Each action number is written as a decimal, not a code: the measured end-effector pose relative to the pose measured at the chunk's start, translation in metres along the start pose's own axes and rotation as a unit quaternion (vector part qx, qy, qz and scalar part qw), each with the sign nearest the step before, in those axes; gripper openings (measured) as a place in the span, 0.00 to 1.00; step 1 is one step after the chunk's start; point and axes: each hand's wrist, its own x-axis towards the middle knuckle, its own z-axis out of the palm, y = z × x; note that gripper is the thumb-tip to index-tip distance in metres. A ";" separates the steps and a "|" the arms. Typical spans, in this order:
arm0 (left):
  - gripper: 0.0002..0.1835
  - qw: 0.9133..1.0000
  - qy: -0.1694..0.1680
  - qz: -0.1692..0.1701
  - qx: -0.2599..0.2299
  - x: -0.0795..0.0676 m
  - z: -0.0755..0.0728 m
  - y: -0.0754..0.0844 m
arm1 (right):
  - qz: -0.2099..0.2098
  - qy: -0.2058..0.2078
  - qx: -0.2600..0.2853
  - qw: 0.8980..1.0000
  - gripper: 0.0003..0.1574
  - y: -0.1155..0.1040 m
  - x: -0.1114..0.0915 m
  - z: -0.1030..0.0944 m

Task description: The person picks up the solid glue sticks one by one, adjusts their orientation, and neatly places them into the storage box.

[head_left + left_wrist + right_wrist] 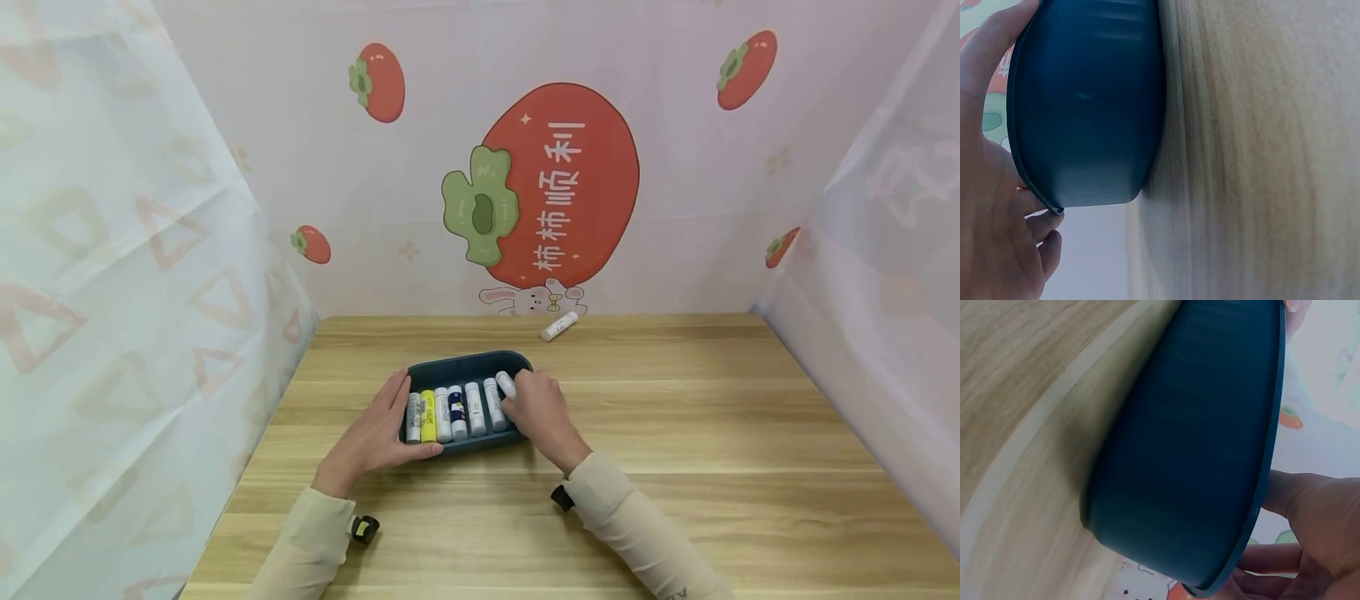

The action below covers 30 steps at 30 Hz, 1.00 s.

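In the head view a dark blue plastic tray (468,367) stands on the table, with several lip balm sticks side by side in it: a yellow one (428,417), a navy one (457,412), the others white or pale. My left hand (375,429) grips the tray's left end, thumb along the front rim and fingers at the back left. At the right end, my right hand (542,412) pinches a white lip balm stick (506,383) that leans inside the tray; its lower part is hidden by the fingers. Both wrist views show the tray's outer wall (1085,106).
Another white lip balm stick (559,326) lies near the table's back edge, behind the tray. Printed cloth (420,192) hangs along the back and both sides of the wooden table (675,417).
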 end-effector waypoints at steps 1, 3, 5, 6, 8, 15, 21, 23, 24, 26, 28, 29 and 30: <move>0.75 1.000 -0.001 -0.002 -0.001 0.000 0.000 0.000 | 0.000 -0.002 -0.002 1.000 0.25 -0.001 0.000 0.001; 0.75 1.000 0.002 0.000 0.000 0.000 0.000 0.001 | 0.001 -0.007 -0.006 1.000 0.25 -0.002 0.002 0.003; 0.75 1.000 0.002 0.000 0.001 0.001 0.000 0.001 | 0.003 -0.012 -0.009 1.000 0.24 -0.003 0.002 0.005; 0.75 1.000 0.001 -0.001 0.000 0.001 -0.001 0.001 | 0.005 -0.016 -0.010 1.000 0.24 -0.004 0.003 0.006; 0.75 1.000 0.001 -0.001 0.000 0.001 -0.001 0.001 | 0.009 -0.025 -0.011 1.000 0.23 -0.005 0.003 0.007; 0.75 1.000 0.001 -0.002 -0.003 -0.001 -0.002 0.002 | 0.019 -0.072 0.012 0.997 0.24 -0.008 0.004 0.011; 0.75 1.000 -0.004 -0.006 -0.004 -0.001 -0.001 0.002 | 0.037 -0.104 0.029 0.993 0.14 -0.008 0.004 0.015; 0.76 1.000 -0.005 -0.008 -0.006 -0.001 -0.001 0.002 | 0.038 -0.114 0.030 0.992 0.12 -0.008 0.004 0.015; 0.76 1.000 -0.006 -0.009 -0.007 -0.001 -0.001 0.002 | 0.038 -0.119 0.030 0.992 0.12 -0.009 0.004 0.015; 0.76 1.000 -0.005 -0.009 -0.007 -0.001 -0.001 0.002 | 0.036 -0.127 0.028 0.991 0.12 -0.009 0.005 0.015; 0.76 1.000 -0.004 -0.010 -0.008 -0.001 -0.001 0.002 | 0.030 -0.134 0.022 0.990 0.12 -0.009 0.006 0.015; 0.76 1.000 -0.003 -0.010 -0.008 -0.001 -0.001 0.001 | 0.029 -0.139 0.020 0.990 0.12 -0.009 0.007 0.014; 0.76 1.000 -0.002 -0.009 -0.008 -0.001 -0.001 0.001 | 0.027 -0.143 0.018 0.989 0.13 -0.009 0.008 0.014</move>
